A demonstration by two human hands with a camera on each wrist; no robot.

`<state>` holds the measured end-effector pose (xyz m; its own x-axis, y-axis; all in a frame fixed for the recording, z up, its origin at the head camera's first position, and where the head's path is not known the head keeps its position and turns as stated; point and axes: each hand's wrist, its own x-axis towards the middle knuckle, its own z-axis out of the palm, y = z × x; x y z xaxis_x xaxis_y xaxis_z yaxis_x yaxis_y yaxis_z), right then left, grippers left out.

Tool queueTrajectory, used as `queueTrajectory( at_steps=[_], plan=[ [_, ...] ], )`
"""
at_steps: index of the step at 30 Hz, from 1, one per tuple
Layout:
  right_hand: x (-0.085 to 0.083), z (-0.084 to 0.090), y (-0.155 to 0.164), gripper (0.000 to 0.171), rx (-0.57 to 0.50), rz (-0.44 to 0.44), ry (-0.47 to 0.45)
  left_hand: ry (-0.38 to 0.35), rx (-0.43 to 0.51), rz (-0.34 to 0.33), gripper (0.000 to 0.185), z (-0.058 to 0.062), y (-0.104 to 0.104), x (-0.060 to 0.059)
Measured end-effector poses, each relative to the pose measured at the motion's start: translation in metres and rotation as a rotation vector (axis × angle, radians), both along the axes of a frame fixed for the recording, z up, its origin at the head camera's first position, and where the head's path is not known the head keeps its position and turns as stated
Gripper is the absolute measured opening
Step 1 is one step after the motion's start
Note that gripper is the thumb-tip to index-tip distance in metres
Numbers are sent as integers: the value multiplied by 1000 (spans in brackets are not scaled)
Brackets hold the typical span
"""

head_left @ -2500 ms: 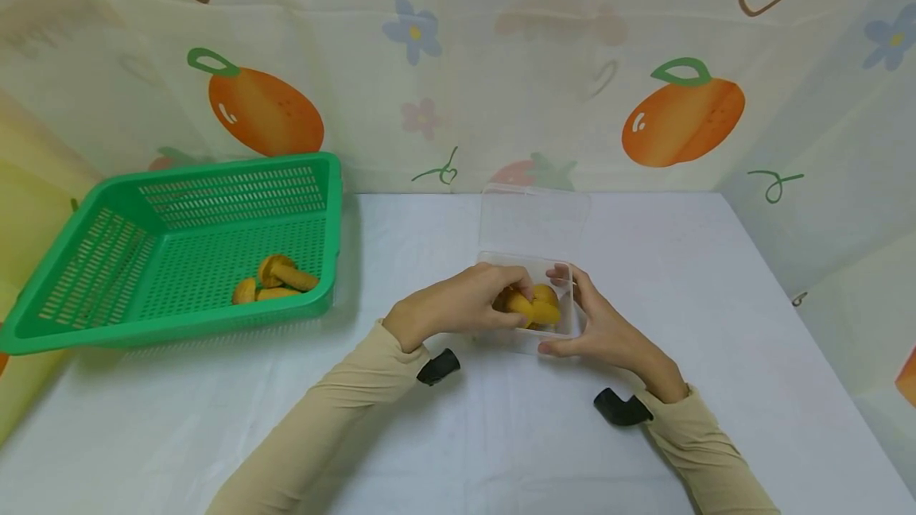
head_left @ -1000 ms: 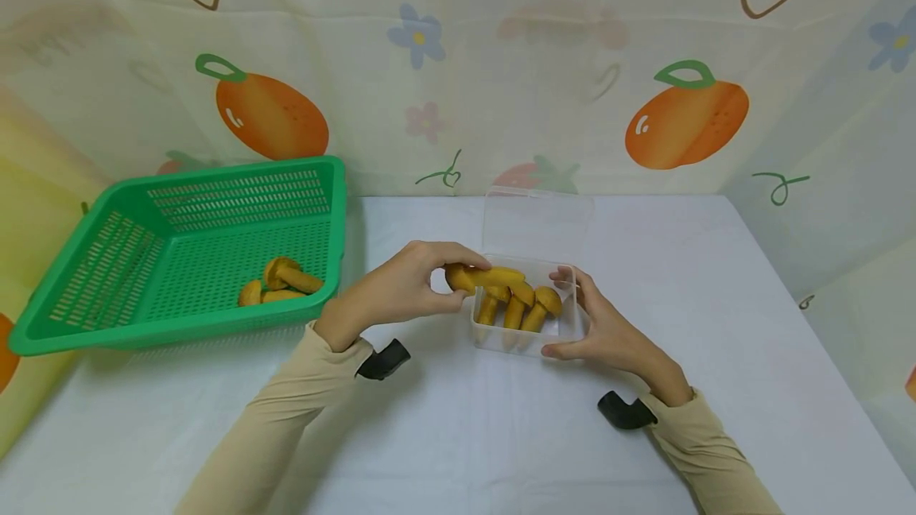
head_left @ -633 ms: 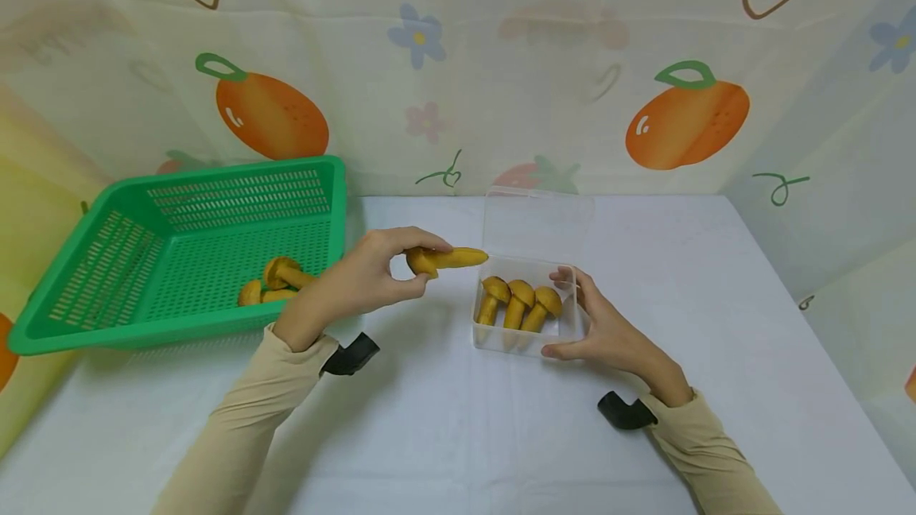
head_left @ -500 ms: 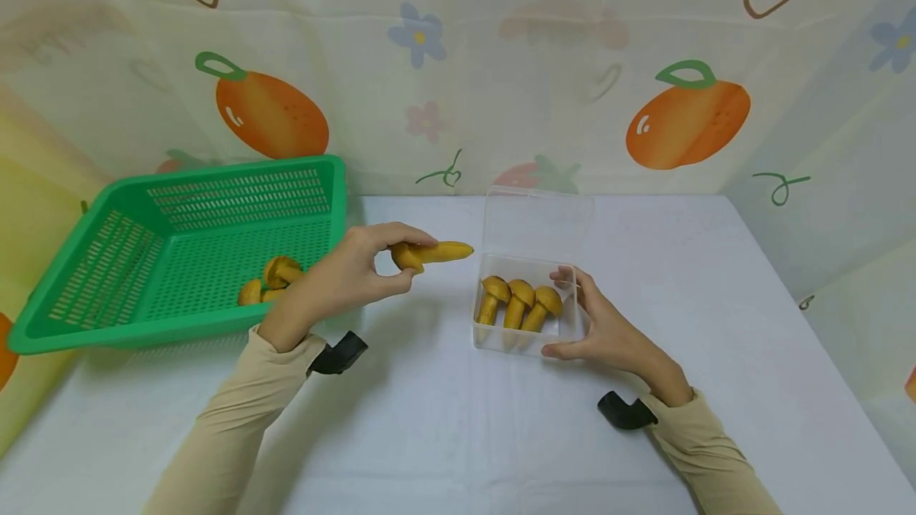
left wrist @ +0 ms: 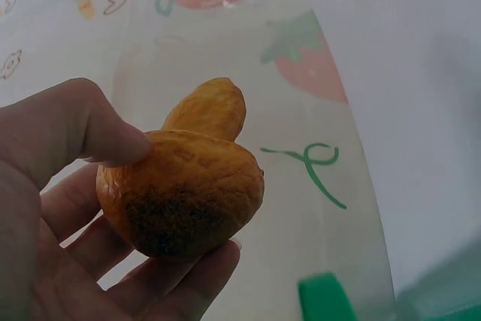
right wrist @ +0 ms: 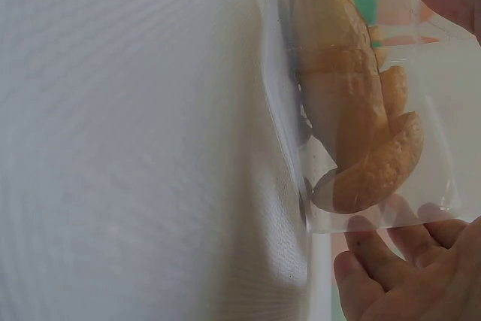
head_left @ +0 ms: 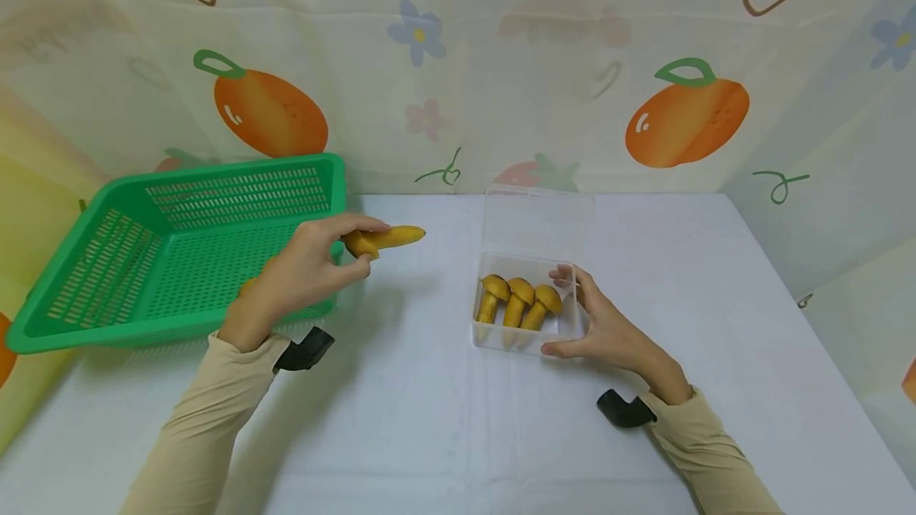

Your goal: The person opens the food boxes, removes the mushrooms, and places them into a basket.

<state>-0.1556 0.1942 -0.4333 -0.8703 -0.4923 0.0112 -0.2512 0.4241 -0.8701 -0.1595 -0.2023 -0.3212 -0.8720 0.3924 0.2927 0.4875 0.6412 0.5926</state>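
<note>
The mushroom [head_left: 382,239] is yellow-orange, and its cap darkens to brown at the rim in the left wrist view. Three mushrooms [head_left: 518,302] of the same yellow-orange lie in a clear, colourless box [head_left: 568,323]. The basket [head_left: 179,249] is bright green with slotted walls. The tabletop [head_left: 444,420] is plain white. The backdrop [head_left: 458,62] is cream, printed with oranges, brown hearts, blue flowers and faint pink strawberries. The sleeves [head_left: 207,427] are beige.

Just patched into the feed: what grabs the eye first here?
The left hand pinches a yellow mushroom in the air beside the green basket at the table's left. Mid-table, the right hand holds a clear lidded box with three mushrooms lined up inside.
</note>
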Motion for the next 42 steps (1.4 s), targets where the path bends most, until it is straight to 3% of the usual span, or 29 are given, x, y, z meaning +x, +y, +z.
queueTrajectory(
  at_steps=[5,22,42],
  plan=[
    [0,0,0,107,3,-2,-2,22,-10,56,38,-1,-13,0],
    [-1,2,-1,107,0,-3,-7,-22,-25,245,45,-2,-55,4],
    [0,1,0,106,14,-8,-6,-45,-96,321,44,-14,-82,-1]
  ],
)
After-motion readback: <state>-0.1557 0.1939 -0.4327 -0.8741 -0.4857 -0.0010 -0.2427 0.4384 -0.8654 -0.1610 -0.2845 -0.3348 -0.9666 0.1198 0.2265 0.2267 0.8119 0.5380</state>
